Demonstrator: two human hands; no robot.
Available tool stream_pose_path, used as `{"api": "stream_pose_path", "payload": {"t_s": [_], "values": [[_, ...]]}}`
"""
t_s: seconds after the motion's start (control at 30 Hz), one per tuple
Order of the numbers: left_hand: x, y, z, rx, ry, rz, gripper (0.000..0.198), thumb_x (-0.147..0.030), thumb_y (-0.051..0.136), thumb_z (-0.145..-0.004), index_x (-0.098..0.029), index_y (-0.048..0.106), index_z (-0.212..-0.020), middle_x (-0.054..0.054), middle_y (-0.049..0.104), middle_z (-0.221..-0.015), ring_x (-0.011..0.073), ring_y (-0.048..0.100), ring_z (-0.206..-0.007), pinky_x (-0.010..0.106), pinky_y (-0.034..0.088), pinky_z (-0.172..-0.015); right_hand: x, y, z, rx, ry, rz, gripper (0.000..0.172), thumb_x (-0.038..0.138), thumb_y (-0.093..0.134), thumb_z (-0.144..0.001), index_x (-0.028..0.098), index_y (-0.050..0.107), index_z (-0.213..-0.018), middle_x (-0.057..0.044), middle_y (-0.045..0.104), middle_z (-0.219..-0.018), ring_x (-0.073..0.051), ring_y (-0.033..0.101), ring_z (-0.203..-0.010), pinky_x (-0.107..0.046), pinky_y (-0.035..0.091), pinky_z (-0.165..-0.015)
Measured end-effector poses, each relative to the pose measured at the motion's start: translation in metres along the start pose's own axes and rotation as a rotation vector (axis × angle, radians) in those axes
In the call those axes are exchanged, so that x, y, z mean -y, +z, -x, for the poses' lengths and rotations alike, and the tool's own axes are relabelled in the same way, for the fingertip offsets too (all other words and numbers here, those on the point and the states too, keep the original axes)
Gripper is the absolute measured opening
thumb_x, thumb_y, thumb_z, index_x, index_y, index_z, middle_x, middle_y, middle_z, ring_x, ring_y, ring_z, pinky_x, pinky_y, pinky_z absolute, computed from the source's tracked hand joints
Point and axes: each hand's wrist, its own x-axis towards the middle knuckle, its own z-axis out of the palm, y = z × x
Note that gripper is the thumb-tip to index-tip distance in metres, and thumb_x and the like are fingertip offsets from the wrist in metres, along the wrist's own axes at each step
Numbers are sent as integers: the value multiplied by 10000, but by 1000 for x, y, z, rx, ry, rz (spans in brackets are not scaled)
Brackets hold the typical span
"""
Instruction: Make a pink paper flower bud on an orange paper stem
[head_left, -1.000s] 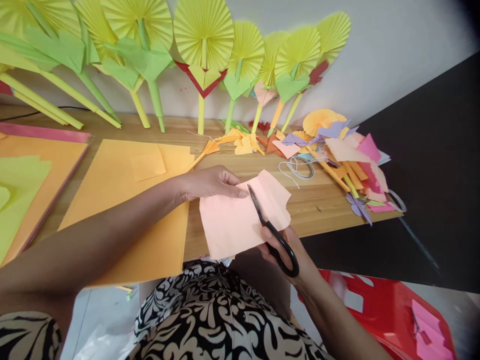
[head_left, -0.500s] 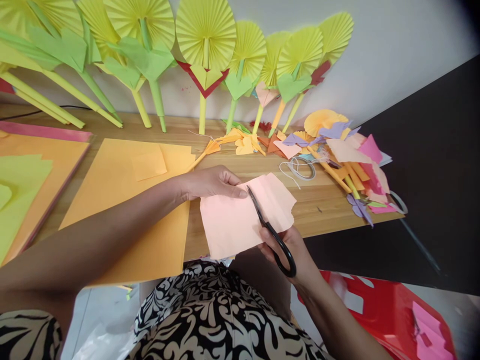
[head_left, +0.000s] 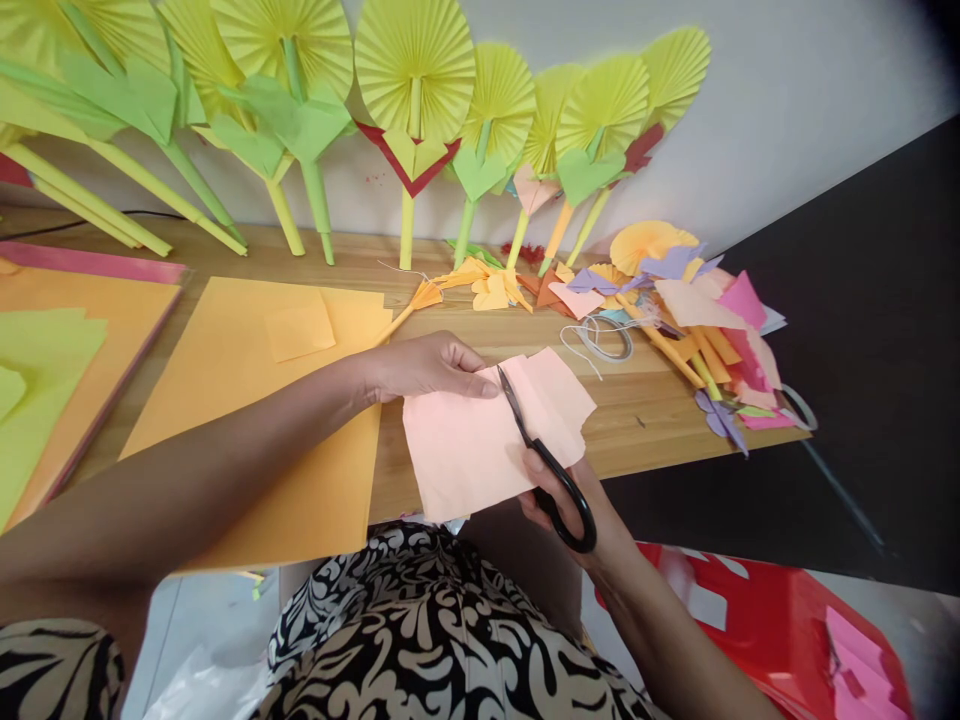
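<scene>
A sheet of pale pink paper (head_left: 457,450) is held up over the front edge of the wooden table. My left hand (head_left: 439,368) pinches its top edge between thumb and fingers. In my right hand (head_left: 570,500) is a pair of black-handled scissors (head_left: 517,405), its blades lying along the paper from the lower right up to the top edge by my left thumb. The paper's right side has an uneven, notched edge. Part of the paper right of the blades stands slightly apart in level from the rest. The lower blade is hidden by the paper.
Orange sheets (head_left: 300,480) lie left of the paper, with a small orange square (head_left: 300,330) on top. Yellow pleated paper flowers (head_left: 414,70) lean against the wall. A tape roll (head_left: 606,338) and a pile of coloured paper pieces (head_left: 697,320) are at right. A red plastic stool-like object (head_left: 780,620) stands below.
The scissor blades look more closed along the paper, and the part right of them has shifted against the rest. Both hands stay almost in place.
</scene>
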Motion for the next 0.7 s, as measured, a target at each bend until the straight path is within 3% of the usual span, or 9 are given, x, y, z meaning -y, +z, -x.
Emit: {"api": "stream_pose_path", "payload": {"t_s": [0.3,0.53,0.7], "values": [[-1,-1,1,-16,-11,4,330,-470,804,-735,-150,760,-803,24,742,-722,118,665,-618,215,543,-592,10,8,1,33,-57,56,553,682,734,-693,214,441,-729,108,351,-449,-36,271,-371,-193,195,-363],[0,-1,-1,-11,-13,-3,311,-452,810,-724,-155,764,-807,7,705,-640,122,649,-602,222,530,-575,9,6,-2,23,-24,104,518,592,786,-676,211,436,-645,93,373,-407,-40,301,-325,-200,195,-333],[0,-4,0,7,9,-73,336,-444,813,-722,-145,700,-619,-13,628,-545,80,539,-477,184,421,-447,2,-3,-5,24,-78,103,478,616,722,-740,210,478,-675,77,411,-416,-61,344,-328,-207,237,-334]]}}
